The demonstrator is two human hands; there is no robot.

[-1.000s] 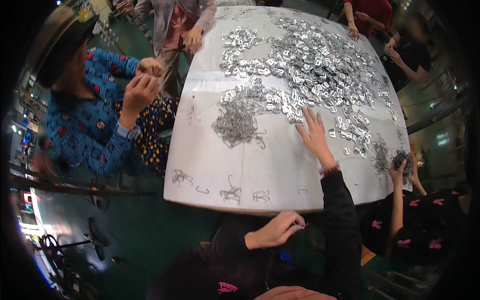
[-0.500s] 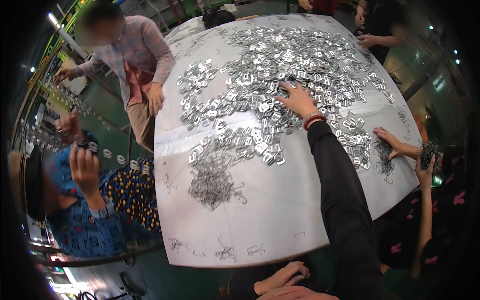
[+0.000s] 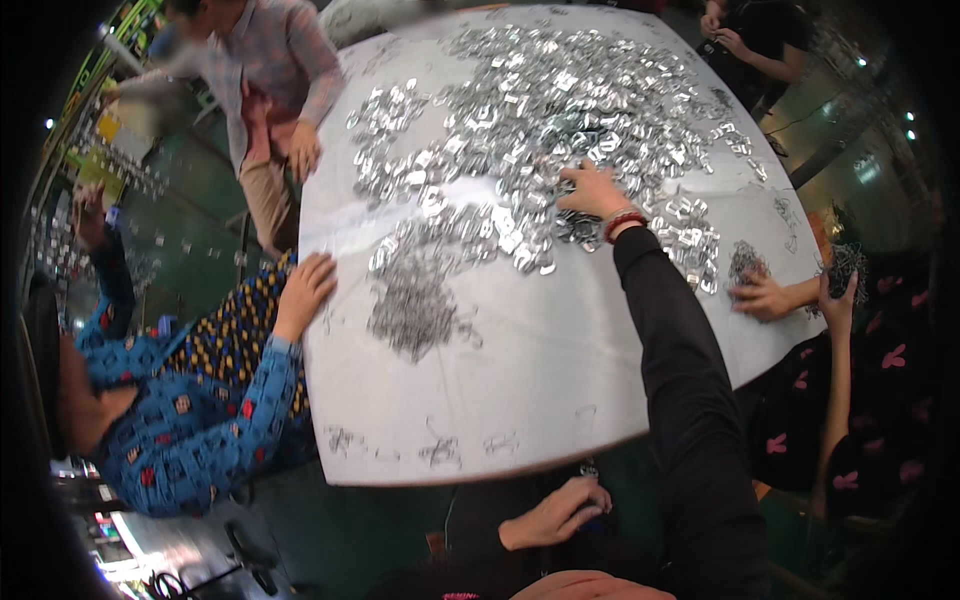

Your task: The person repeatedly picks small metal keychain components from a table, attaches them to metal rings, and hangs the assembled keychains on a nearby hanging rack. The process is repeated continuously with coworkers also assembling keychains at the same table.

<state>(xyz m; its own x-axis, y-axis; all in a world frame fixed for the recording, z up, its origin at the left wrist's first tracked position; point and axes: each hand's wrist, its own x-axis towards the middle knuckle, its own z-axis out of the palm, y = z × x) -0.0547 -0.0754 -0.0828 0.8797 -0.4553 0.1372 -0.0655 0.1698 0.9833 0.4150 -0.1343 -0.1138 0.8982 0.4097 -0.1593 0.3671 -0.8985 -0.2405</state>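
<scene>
A wide heap of small shiny silver metal pieces (image 3: 560, 110) covers the far half of a white table (image 3: 520, 400). My right hand (image 3: 592, 192), on a black sleeve with a red wristband, lies palm down on the near edge of that heap, fingers spread among the pieces. My left hand (image 3: 553, 512) hangs below the table's near edge by my lap, fingers loosely curled; whether it holds anything is unclear. A darker mound of thin wire bits (image 3: 415, 300) lies left of my right arm.
A person's hand in a blue patterned sleeve (image 3: 305, 285) rests on the table's left edge. Another person in a checked shirt (image 3: 290, 70) stands far left. A third person's hands (image 3: 765, 297) work a small wire pile at the right edge. Someone else sits top right (image 3: 745, 45).
My right hand has reached farther over the table into the silver heap, and my view has swung with it. The blue-sleeved person's hand has come down onto the table edge.
</scene>
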